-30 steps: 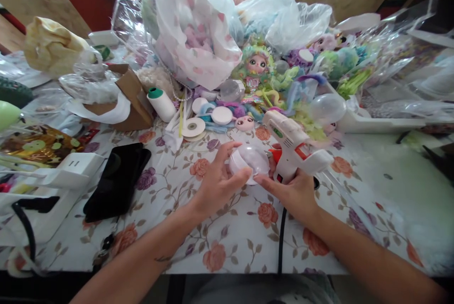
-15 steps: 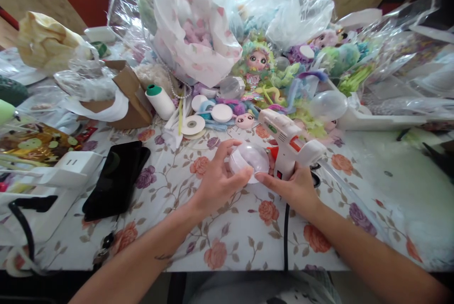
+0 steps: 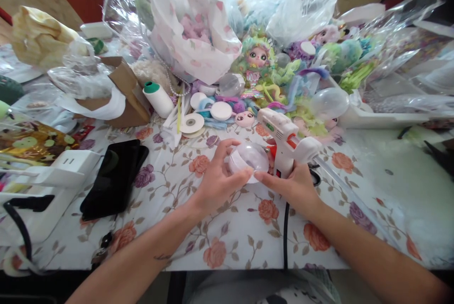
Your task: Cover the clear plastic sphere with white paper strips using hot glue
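Note:
A clear plastic ball with a white base (image 3: 253, 155) is held low over the flowered cloth. My left hand (image 3: 223, 171) grips it from the left, thumb in front and fingers curled behind. My right hand (image 3: 289, 181) is wrapped round the handle of a white hot glue gun (image 3: 280, 129), and its thumb tip touches the ball's near edge. The gun's nozzle points up and to the left, away from the ball. A clear glue stick (image 3: 347, 190) trails from the gun's back, and its black cord (image 3: 285, 238) runs down to the table edge.
Two black phones (image 3: 111, 178) lie at left beside a white power strip (image 3: 39, 209). Behind my hands are a ribbon spool (image 3: 192, 123), white discs (image 3: 221, 111), a thread cone (image 3: 158, 99), a green-haired doll (image 3: 258, 58) and a bag of pink pieces (image 3: 196, 53). A white tray (image 3: 386, 122) stands at right.
The view has shifted slightly. Both hands keep their hold on the ball and the glue gun, with hardly any movement; the gun is tilted a little differently.

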`<state>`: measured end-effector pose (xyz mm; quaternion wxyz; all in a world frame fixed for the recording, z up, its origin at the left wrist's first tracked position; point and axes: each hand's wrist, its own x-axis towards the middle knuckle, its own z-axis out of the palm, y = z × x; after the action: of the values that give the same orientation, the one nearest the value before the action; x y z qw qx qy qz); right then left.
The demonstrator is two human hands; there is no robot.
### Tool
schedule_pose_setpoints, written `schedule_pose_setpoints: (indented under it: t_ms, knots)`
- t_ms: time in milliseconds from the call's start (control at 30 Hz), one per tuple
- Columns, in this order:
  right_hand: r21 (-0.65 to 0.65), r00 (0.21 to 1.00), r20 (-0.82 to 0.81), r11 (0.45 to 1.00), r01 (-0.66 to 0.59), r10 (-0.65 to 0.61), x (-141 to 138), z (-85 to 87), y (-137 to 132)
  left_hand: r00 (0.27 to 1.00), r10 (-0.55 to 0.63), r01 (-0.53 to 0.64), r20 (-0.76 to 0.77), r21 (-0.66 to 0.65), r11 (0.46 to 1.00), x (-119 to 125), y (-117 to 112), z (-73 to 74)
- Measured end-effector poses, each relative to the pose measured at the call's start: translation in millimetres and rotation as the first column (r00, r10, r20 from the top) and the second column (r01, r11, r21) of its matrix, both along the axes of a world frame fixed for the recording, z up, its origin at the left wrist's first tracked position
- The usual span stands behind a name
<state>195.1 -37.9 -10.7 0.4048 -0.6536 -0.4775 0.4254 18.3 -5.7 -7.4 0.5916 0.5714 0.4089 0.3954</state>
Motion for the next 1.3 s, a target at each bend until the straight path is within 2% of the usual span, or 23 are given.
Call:
schedule_pose_setpoints:
  t_ms: [267,433,600,767,933,1033,1200,1300]
  knots:
    - [0.023,0.997,-0.068,0.999,-0.034,0.036,1.5,1.0,1.2,0.999,0.005,-0.001,-0.040,0.088,0.996,-3.2,-0.4,-1.4]
    - [-0.070,0.999,-0.045,0.997,-0.027,0.024,0.8,4.0,2.3,0.993,0.037,-0.024,-0.111,0.110,0.994,-2.9,-1.8,-2.3]
    - [-0.025,0.991,-0.113,0.997,-0.077,0.073,0.8,6.4,3.2,0.983,0.062,-0.033,-0.174,0.164,0.986,-3.1,-2.2,-3.7]
    - [0.000,0.981,-0.177,0.997,-0.076,0.074,2.4,4.6,3.6,0.987,-0.001,0.015,-0.158,0.089,0.996,-4.4,-0.1,-0.5]
    - [-0.011,0.988,-0.125,0.995,-0.095,0.093,2.4,6.1,1.7,0.992,-0.023,0.032,-0.123,0.067,0.997,-4.2,1.3,2.5]
    - [-0.038,0.991,-0.082,0.994,-0.106,0.103,2.8,6.7,0.6,0.989,-0.018,0.031,-0.147,0.087,0.996,-5.1,1.1,1.5]
    - [-0.012,0.989,-0.106,0.994,-0.104,0.102,4.1,3.5,2.1,0.970,0.041,0.010,-0.241,0.207,0.978,-7.0,0.4,-2.7]
    - [0.029,0.986,-0.133,0.995,-0.097,0.100,4.6,2.2,3.7,0.980,0.009,0.022,-0.200,0.149,0.989,-6.6,0.1,-3.7]
